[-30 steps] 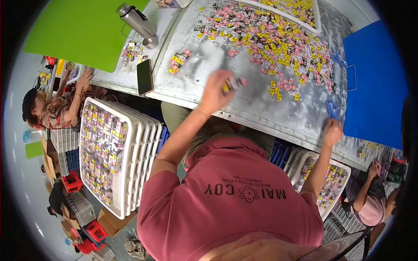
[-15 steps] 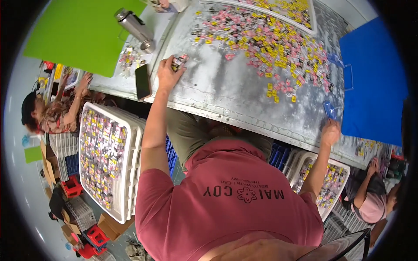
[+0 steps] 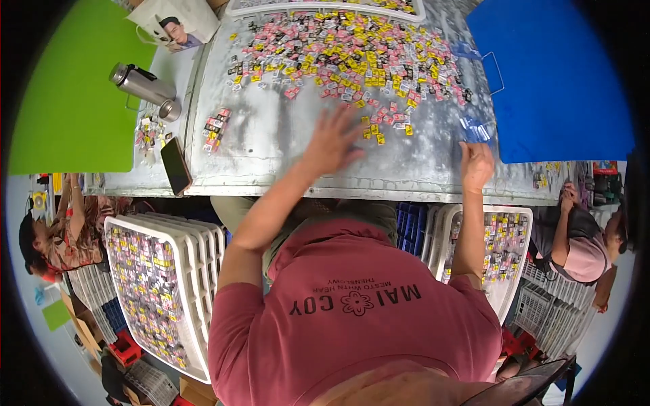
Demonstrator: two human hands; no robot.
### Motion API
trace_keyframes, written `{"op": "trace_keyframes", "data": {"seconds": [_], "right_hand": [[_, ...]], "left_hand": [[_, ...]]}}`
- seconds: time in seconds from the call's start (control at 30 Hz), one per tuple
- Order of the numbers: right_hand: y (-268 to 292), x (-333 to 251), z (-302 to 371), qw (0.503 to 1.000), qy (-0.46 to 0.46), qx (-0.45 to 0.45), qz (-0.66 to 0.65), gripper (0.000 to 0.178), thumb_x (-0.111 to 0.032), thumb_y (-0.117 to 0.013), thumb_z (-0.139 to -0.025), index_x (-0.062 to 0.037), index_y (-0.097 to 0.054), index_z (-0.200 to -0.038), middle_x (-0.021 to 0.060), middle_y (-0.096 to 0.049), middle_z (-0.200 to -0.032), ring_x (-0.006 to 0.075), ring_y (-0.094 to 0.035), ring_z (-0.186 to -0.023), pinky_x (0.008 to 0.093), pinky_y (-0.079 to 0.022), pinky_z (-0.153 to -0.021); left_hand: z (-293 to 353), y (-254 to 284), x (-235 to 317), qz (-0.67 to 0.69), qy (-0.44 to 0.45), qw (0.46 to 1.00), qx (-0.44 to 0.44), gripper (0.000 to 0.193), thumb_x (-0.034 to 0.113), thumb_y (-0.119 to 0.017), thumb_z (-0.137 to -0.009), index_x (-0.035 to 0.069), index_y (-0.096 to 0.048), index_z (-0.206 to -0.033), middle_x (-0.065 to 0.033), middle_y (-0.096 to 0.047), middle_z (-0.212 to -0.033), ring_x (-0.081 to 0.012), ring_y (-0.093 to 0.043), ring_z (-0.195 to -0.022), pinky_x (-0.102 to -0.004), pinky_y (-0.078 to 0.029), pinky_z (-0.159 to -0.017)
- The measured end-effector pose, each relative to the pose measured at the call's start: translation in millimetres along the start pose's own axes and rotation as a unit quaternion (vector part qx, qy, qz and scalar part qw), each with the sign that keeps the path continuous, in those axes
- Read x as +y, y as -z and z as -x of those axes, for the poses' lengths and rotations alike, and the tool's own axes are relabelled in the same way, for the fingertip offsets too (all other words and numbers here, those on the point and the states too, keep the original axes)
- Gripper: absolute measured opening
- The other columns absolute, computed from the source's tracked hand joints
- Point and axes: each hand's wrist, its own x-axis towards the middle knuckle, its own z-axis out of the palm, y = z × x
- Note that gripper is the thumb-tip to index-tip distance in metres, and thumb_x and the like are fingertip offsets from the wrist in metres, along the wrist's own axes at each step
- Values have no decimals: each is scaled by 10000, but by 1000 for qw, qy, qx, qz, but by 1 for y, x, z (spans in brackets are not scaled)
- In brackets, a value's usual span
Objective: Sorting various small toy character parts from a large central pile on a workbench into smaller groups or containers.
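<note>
My left hand (image 3: 332,143) is over the bare metal tabletop, its fingers spread and smeared by motion, with nothing visible in them. It is just short of the near edge of a wide scatter of small flat pink, yellow, black and white pieces (image 3: 372,61). At the right of the table, my right hand (image 3: 478,166) pinches the near end of a small blue-tinted clear plastic bag (image 3: 474,130). On the left of the table lies a small filled bundle (image 3: 217,128) of the same pieces, apart from both hands.
A phone (image 3: 176,166), a steel flask (image 3: 143,84) and a paper bag (image 3: 177,27) are at the left. Green (image 3: 74,115) and blue panels (image 3: 555,88) flank the table. White trays (image 3: 145,284) of packed pieces stand below its edge. Co-workers sit at both sides.
My left hand has let go of the bundle, which now lies on the table, and has swung right toward the scattered pieces. My right hand stays at the blue plastic bag. The view has turned.
</note>
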Motion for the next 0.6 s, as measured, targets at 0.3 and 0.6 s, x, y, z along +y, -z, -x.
{"op": "trace_keyframes", "data": {"seconds": [0.3,0.6], "right_hand": [[-15,58,-13,988,-63,-28,136,262,-308,-854,-785,-99,-697,-768,68,-673,-840,314,-660,-807,464,-506,-697],[-22,75,-13,978,-190,-64,-60,154,-249,-793,-879,-95,-781,-879,115,-722,-873,330,-680,-777,424,-528,-704]], "left_hand": [[-50,-43,-18,-87,-15,996,-9,615,556,-622,-938,338,-515,-1503,-106,-349,-1648,-402,-261,-1535,-698,-135,-1217],[-43,-11,-124,-84,214,970,80,655,627,-535,-981,272,-500,-1530,-201,-315,-1651,-484,-229,-1522,-697,-157,-1195]]}}
